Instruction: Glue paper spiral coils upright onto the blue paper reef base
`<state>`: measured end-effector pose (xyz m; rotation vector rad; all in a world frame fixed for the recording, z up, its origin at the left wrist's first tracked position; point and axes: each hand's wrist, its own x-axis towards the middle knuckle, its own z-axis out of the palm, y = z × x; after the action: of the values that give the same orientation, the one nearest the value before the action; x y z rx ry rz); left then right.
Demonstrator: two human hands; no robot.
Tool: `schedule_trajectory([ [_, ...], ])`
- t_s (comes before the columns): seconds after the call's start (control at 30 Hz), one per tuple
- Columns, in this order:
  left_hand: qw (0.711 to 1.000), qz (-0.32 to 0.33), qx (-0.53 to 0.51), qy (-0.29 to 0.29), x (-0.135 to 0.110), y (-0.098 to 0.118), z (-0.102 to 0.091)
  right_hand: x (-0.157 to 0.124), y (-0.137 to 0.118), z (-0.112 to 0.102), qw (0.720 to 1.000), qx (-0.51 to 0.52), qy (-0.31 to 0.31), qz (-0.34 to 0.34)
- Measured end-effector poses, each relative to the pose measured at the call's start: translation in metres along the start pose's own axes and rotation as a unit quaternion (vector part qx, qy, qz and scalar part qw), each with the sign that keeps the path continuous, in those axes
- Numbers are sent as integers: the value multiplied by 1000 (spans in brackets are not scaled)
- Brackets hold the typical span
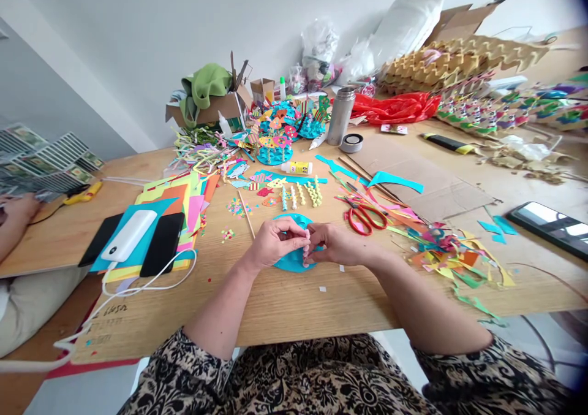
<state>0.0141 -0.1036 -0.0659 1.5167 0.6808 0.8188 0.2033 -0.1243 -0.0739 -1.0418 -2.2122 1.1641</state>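
My left hand (274, 242) and my right hand (337, 244) meet fingertip to fingertip over a round blue paper disc (288, 260) lying on the wooden table (294, 304). Both hands are closed in a pinch on something small between them that I cannot make out. Just beyond the disc lie small paper fish cutouts (266, 189) and rows of rolled paper beads (301, 195). A thin wooden stick (246, 214) lies to the left of my left hand. Red-handled scissors (366, 217) rest to the right, beyond my right hand.
Coloured paper sheets (184, 200) with two phones and a white power bank (129, 235) lie left. Paper scraps (441, 249) spread right, near a dark tablet (549, 226). A glue bottle (297, 167), steel flask (340, 115), egg trays (459, 59) stand farther back. Another person's hand (16, 213) shows far left.
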Motion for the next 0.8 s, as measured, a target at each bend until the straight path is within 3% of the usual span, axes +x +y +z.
schedule_trajectory([
  [0.43,998,9,51,-41,-1,-1,-2,-1,-1,-1,998,-54,-14,17],
  [0.8,999,-4,25,-43,0,3,1,-1,3,3,996,-83,-13,-7],
])
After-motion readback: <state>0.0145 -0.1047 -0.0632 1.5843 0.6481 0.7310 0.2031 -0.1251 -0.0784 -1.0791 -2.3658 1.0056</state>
